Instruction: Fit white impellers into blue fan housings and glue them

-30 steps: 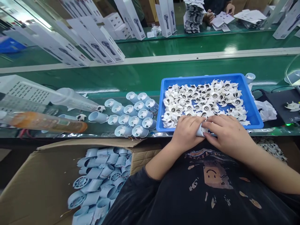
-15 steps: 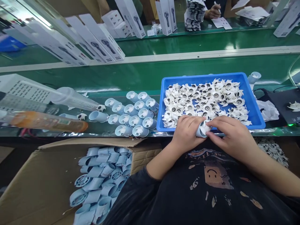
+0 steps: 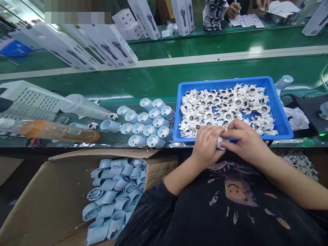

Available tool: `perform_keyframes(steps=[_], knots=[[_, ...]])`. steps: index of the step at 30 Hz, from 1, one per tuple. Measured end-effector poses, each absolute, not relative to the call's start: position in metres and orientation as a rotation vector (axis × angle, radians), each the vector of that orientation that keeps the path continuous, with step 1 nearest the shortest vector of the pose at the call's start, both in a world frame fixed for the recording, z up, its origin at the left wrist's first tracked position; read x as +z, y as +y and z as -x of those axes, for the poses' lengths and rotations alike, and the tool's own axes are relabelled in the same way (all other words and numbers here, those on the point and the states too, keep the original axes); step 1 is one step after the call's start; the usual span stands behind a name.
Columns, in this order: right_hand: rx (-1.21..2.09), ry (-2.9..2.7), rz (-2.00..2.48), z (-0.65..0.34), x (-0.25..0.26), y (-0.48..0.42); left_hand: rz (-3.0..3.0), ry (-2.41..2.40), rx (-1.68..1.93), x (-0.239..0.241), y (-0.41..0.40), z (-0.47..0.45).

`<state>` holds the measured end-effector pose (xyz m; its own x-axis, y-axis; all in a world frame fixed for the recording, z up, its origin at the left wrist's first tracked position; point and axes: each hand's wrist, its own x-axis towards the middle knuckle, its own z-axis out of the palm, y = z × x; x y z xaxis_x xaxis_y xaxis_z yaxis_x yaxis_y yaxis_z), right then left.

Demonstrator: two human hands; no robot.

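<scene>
Just past the near rim of the blue tray (image 3: 281, 112), my left hand (image 3: 208, 146) is wrapped round a light blue fan housing (image 3: 220, 142), a short tube. My right hand (image 3: 243, 139) closes on the same housing from the other side, thumb and fingers at its open end. Those fingers mostly hide the inside of the tube. In the tray lie many white fan impellers (image 3: 237, 101) with dark hubs. Left of it, several blue housings (image 3: 153, 140) stand grouped on the bench, white impellers showing inside them.
An open cardboard box (image 3: 51, 191) below the bench edge holds many blue housings (image 3: 107, 198). An orange-labelled bottle (image 3: 58, 131) and a clear plastic cup (image 3: 82, 104) lie at left. White product boxes (image 3: 112, 51) line the far side, where a co-worker's hand (image 3: 233, 10) holds a pen.
The right fingers have closed further over the housing's opening, covering the white impeller that showed there. A second co-worker hand has appeared at the back. The whole view has shifted slightly.
</scene>
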<state>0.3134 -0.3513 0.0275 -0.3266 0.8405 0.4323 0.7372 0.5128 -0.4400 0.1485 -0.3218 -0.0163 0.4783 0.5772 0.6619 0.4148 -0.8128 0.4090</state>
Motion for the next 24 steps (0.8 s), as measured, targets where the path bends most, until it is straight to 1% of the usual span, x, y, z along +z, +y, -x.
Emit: perform_keyframes(steps=[2, 5, 7, 11, 13, 16, 19, 24], knots=[[0.253, -2.109, 1.272, -0.315, 0.033, -0.353, -2.522, 0.880, 1.199, -0.016, -0.320, -0.146], [0.476, -2.128, 1.157, -0.327, 0.045, -0.364, -2.524, 0.959, 1.144, -0.010, -0.310, -0.131], [0.603, -2.085, 1.104, -0.340, 0.048, -0.375, -2.466, 1.077, 1.198, -0.006, -0.291, -0.112], [0.584, -1.947, 1.243, -0.367, 0.030, -0.394, -2.188, 1.508, 1.381, 0.003, -0.215, -0.072], [0.570, -1.908, 1.329, -0.374, 0.016, -0.400, -2.028, 1.711, 1.342, 0.008, -0.167, -0.062], [0.583, -1.871, 1.422, -0.373, 0.002, -0.405, -1.951, 1.945, 0.958, 0.014, -0.106, -0.065], [0.663, -1.870, 1.424, -0.364, -0.004, -0.408, -1.987, 2.007, 0.587, 0.009, -0.071, -0.082], [0.682, -1.865, 1.421, -0.366, -0.016, -0.417, -2.044, 1.914, 0.262, -0.011, -0.048, -0.091]])
